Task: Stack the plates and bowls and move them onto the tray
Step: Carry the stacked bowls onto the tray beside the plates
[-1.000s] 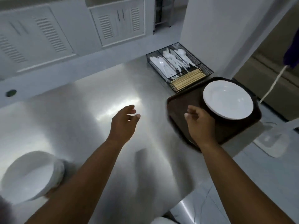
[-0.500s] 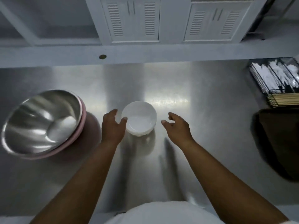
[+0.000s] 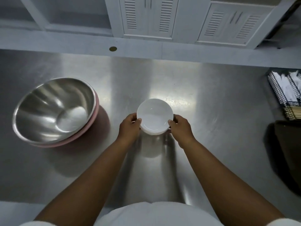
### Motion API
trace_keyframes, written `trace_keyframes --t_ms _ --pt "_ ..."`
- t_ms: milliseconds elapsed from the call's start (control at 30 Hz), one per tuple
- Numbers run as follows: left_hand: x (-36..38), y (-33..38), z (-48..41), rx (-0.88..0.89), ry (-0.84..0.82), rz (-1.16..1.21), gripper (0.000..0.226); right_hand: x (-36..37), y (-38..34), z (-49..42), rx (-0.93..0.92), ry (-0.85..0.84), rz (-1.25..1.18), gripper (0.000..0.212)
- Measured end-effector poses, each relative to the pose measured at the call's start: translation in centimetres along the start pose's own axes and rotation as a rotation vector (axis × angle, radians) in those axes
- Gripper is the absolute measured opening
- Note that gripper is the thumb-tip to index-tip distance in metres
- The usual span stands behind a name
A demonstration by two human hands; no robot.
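Observation:
A small stack of white bowls (image 3: pixel 154 115) sits at the middle of the steel counter (image 3: pixel 211 103). My left hand (image 3: pixel 130 128) grips the stack's left rim, thumb over the edge. On the opposite rim my right hand (image 3: pixel 180 128) holds it the same way. Whether the stack is lifted off the counter I cannot tell. The dark brown tray (image 3: pixel 288 152) shows only partly at the right edge of the view, and the plate on it is out of sight.
A large steel mixing bowl (image 3: pixel 55 108) nested in a pink one (image 3: pixel 96 111) stands on the left. A black wire cutlery basket (image 3: pixel 286 93) with white spoons and chopsticks sits far right. White louvred cabinets (image 3: pixel 146 17) stand beyond the counter's far edge.
My view swung left from the tray to the counter's middle. Both hands closed in from either side and now grip the white bowl stack.

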State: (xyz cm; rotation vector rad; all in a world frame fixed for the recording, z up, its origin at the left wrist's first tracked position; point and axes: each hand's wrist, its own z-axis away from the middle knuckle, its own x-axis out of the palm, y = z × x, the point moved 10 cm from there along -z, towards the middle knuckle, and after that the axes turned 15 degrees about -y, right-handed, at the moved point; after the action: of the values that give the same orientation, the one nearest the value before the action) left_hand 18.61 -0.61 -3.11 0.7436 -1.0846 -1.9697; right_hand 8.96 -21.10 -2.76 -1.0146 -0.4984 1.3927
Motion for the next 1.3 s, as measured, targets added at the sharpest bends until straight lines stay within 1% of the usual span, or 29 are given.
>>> trace_keyframes --t_ms 167,300,467,567,667,867,1000,1067,1200,1300 --pt "3.5 2.4 0.3 0.075 -0.048 -0.010 0.025 -3.7 -0.2 2.5 -0.069 0.093 -0.070 0.028" --pt "9.5 5.1 0.4 0.121 -0.138 -0.058 0.029 -9.3 1.7 5.5 -0.081 0.202 -0.122 0.023" --pt "20.5 8.2 0.3 0.173 -0.318 -0.056 0.029 -18.3 5.9 10.9 -0.070 0.390 -0.187 0.022" --pt "28.1 9.6 0.2 0.189 -0.439 -0.057 0.026 -24.0 9.2 14.4 -0.046 0.522 -0.245 0.032" --pt "35.9 10.5 0.2 0.199 -0.564 -0.082 0.028 -29.4 12.8 17.3 -0.035 0.625 -0.317 0.025" --pt "49.8 12.3 0.4 0.205 -0.713 -0.146 0.028 -39.2 19.2 22.4 0.016 0.825 -0.339 0.031" --pt "56.4 12.3 -0.3 0.170 -0.776 -0.214 0.024 -43.5 23.1 23.2 0.062 0.862 -0.394 0.033" --pt "58.9 12.0 -0.6 0.159 -0.810 -0.257 0.016 -44.9 24.8 23.0 0.092 0.866 -0.421 0.032" --pt "61.8 11.0 -1.7 0.147 -0.816 -0.328 0.015 -46.5 27.8 22.3 0.145 0.847 -0.536 0.023" --pt "62.6 10.4 -2.1 0.121 -0.798 -0.337 0.013 -46.9 28.9 21.6 0.151 0.816 -0.586 0.023"
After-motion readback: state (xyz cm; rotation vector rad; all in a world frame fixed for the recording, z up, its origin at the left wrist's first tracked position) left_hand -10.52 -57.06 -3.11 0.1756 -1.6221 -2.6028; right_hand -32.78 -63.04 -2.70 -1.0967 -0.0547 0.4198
